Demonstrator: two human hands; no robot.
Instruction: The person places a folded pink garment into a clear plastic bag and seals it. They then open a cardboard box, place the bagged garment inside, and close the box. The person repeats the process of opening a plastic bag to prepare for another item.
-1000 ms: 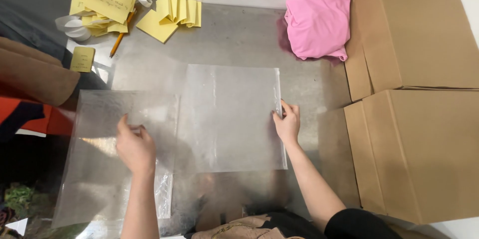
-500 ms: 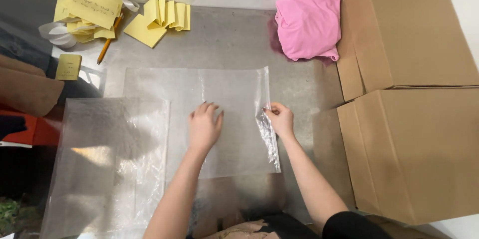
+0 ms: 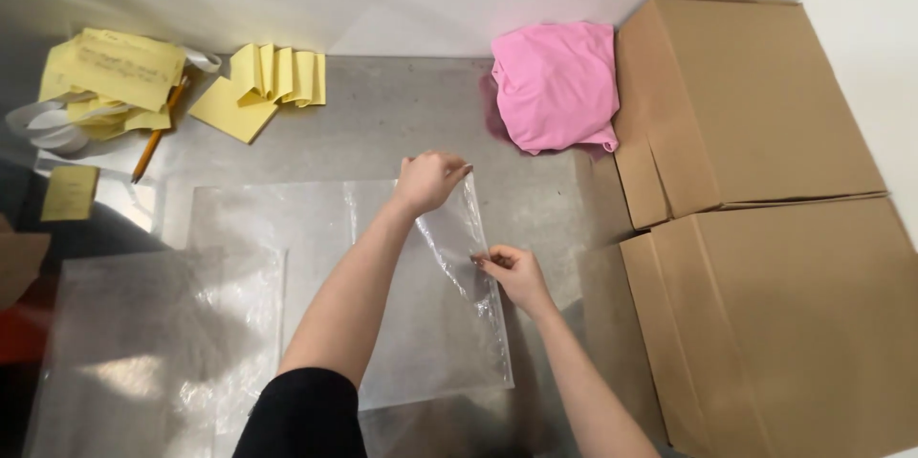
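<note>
A clear plastic bag (image 3: 421, 315) lies flat on the grey metal table (image 3: 402, 123). My left hand (image 3: 428, 179) pinches the bag's top right corner and lifts it slightly. My right hand (image 3: 512, 272) pinches the bag's right edge lower down, where the film is creased and raised. A folded pink cloth (image 3: 557, 85) sits at the back of the table, just beyond my left hand.
A stack of more clear bags (image 3: 153, 343) lies at the left. Yellow paper slips (image 3: 263, 85), more yellow notes (image 3: 115, 71) and a pencil (image 3: 156, 141) are at the back left. Two brown cardboard boxes (image 3: 765, 229) stand along the right side.
My left hand moved from the bag's middle to its top right corner and took hold of it. The right edge of the bag is now lifted between both hands.
</note>
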